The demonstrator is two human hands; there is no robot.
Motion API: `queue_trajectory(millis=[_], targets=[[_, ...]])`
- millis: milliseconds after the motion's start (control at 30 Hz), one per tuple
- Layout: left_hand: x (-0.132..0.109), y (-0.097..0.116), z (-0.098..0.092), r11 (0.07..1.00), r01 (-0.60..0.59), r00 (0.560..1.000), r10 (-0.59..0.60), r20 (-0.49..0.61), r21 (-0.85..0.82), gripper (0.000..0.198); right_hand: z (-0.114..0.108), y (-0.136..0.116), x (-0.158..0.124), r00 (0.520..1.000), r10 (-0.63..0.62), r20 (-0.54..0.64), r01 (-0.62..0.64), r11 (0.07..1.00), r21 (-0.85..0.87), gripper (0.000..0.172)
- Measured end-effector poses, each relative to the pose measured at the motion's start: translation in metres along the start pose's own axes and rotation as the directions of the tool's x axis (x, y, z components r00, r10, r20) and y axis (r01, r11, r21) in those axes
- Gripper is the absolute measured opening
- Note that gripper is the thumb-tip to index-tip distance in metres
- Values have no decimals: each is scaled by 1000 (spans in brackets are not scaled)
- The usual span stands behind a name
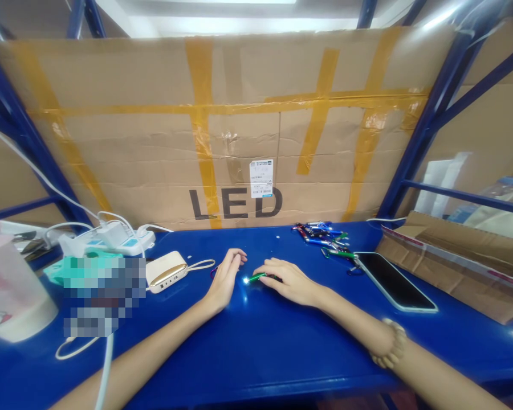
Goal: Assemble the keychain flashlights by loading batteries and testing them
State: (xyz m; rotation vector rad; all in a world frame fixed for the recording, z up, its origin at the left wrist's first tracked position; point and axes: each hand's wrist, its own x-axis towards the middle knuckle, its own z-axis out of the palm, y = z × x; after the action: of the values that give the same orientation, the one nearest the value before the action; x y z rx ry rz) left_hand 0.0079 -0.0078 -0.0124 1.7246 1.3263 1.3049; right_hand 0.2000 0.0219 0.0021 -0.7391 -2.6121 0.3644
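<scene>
A slim green penlight lies under the fingers of my right hand, which is shut on it, and its tip shines white. My left hand rests on the blue tabletop just left of that lit tip, fingers loosely curved and holding nothing. A small dark clip ring shows behind my left hand. Several similar penlights lie heaped beyond my right hand.
A black smartphone lies to the right, beside a flattened cardboard box. On the left are a cream power bank with a cord, a white power strip with chargers, a pixelated patch and a pale cup. Taped LED cardboard stands behind.
</scene>
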Motion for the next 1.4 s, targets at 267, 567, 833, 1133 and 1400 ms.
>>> queue_trajectory(millis=[267,567,833,1133,1400], targets=[[0,-1,0,1000,-6,1000,6,8,-2,32,1,0,0,1000,11,-9,-11,1000,11,29],[0,1,0,1000,4,1000,-4,18,-4,32,-2,-4,0,999,-15,-42,14,1000,-27,25],[0,2,0,1000,13,1000,-14,15,10,34,0,3,1,997,9,-74,-8,1000,4,30],[-1,6,0,999,-22,999,21,36,27,30,0,0,-1,996,-4,-85,10,997,73,30],[-5,10,1,987,-123,990,114,85,106,27,1,6,2,988,31,-151,-17,996,91,30]])
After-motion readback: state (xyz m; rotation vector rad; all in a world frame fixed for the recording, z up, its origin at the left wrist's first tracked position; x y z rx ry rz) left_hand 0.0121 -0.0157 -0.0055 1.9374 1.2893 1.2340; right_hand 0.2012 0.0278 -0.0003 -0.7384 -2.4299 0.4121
